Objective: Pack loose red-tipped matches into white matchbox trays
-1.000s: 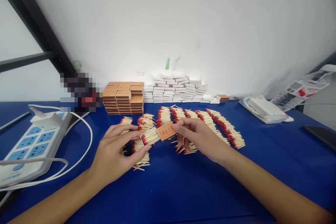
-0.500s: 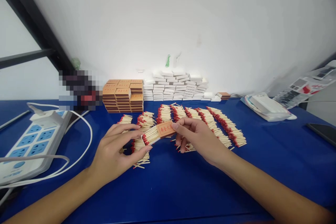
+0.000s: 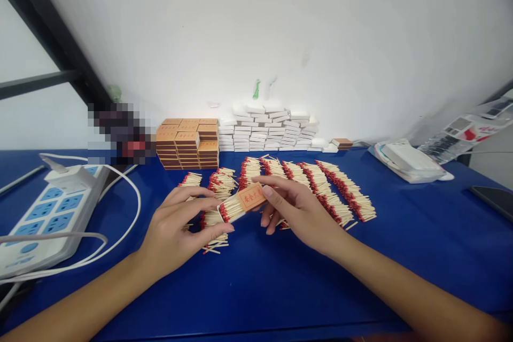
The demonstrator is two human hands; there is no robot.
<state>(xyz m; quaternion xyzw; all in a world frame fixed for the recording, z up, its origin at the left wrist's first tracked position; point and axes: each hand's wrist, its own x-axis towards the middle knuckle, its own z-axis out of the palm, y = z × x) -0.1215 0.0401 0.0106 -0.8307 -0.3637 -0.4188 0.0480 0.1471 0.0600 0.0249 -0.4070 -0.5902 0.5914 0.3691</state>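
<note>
Between my hands is a small white tray (image 3: 231,210) full of red-tipped matches, partly inside an orange matchbox sleeve (image 3: 252,197). The thumb and fingers of my left hand (image 3: 172,227) hold the tray's left end. My right hand (image 3: 298,211) grips the right end of the sleeve, thumb on top and fingers behind. Rows of loose matches (image 3: 348,192) lie on the blue table (image 3: 256,294) behind and beside my hands. At the back stand stacked orange matchboxes (image 3: 187,144) and a pile of white trays (image 3: 266,131).
A white power strip (image 3: 52,208) with looping cables lies at the left. One orange matchbox (image 3: 342,144) sits at the back right, near a white packet (image 3: 404,157). A clear plastic package (image 3: 467,131) and a dark phone (image 3: 492,200) are farther right.
The sleeve has slid left over the tray, so less of the matches shows. My right hand's fingers have shifted a little around the sleeve.
</note>
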